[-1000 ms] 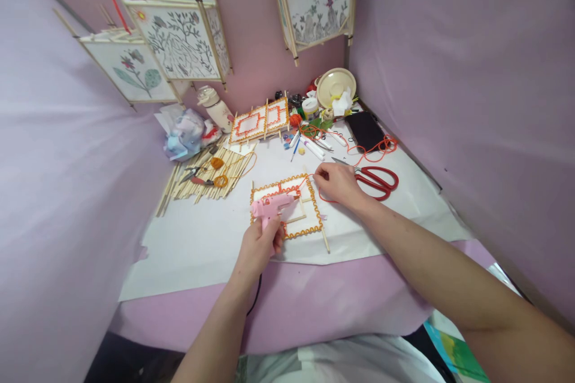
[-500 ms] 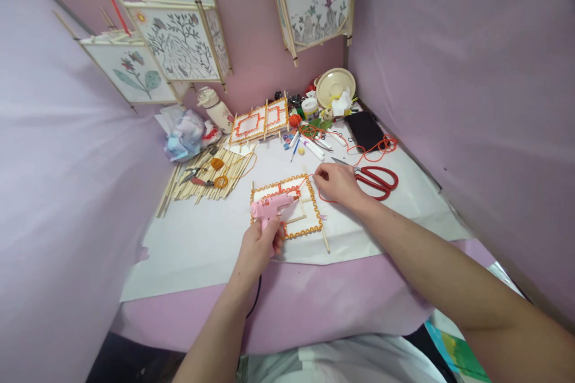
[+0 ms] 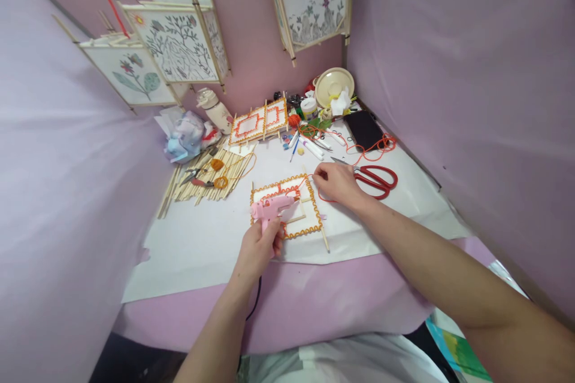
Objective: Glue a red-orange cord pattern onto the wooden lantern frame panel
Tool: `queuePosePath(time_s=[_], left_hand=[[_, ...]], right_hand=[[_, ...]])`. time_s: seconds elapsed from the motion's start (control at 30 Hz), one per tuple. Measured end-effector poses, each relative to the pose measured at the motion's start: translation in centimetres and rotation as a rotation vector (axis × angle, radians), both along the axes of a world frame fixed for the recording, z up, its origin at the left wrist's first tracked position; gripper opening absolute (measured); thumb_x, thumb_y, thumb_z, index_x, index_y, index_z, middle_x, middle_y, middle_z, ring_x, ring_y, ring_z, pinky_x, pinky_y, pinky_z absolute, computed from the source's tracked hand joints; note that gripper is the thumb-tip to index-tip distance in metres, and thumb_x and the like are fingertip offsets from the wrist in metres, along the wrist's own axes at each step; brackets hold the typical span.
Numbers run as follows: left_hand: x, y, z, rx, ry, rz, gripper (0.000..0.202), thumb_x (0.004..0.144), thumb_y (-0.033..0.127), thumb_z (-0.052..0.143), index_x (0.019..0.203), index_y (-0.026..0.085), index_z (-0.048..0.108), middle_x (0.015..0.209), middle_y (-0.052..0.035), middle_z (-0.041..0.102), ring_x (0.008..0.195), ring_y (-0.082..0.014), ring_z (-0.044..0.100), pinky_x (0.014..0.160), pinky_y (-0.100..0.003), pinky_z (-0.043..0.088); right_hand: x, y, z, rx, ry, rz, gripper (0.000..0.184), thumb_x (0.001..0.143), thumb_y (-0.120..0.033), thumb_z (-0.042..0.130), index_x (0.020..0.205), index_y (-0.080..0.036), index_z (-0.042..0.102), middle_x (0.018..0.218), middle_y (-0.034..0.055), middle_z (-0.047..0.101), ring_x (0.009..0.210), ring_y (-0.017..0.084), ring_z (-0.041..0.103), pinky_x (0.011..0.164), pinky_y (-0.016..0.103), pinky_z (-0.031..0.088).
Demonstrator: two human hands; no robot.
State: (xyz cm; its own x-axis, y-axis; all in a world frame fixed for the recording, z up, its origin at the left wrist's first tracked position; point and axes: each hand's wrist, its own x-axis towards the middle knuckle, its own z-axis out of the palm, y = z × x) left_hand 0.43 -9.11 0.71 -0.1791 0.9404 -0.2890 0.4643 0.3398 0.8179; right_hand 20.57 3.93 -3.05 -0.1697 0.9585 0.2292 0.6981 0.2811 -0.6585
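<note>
My left hand [image 3: 259, 246] is wrapped round the grip of a pink glue gun [image 3: 271, 207], whose nozzle points right over a small stick-framed paper panel [image 3: 308, 220] edged with orange cord. My right hand [image 3: 335, 182] rests at the panel's upper right corner, fingers pinched on a red-orange cord [image 3: 324, 197] that loops on the paper beside it. The panel lies flat on a white paper sheet [image 3: 197, 245].
Red scissors [image 3: 376, 179] lie right of my right hand, a black phone [image 3: 364, 128] behind them. Bamboo sticks [image 3: 204, 176] and pliers are at the left, finished panels [image 3: 259, 122], markers, a bowl [image 3: 331, 83] and a bottle at the back. Painted lanterns hang above.
</note>
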Motion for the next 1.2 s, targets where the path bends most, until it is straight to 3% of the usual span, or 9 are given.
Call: queuePosePath(time_s=[1.2], left_hand=[[0.31, -0.58, 0.62, -0.012, 0.031, 0.002, 0.044, 0.085, 0.056, 0.049, 0.062, 0.019, 0.053, 0.052, -0.0004, 0.057, 0.047, -0.0142, 0.052, 0.051, -0.026, 0.040]], right_hand=[[0.00, -0.04, 0.08, -0.018, 0.002, 0.003, 0.016, 0.083, -0.023, 0.055, 0.073, -0.020, 0.067, 0.079, 0.0018, 0.073, 0.081, 0.020, 0.061, 0.075, 0.032, 0.028]])
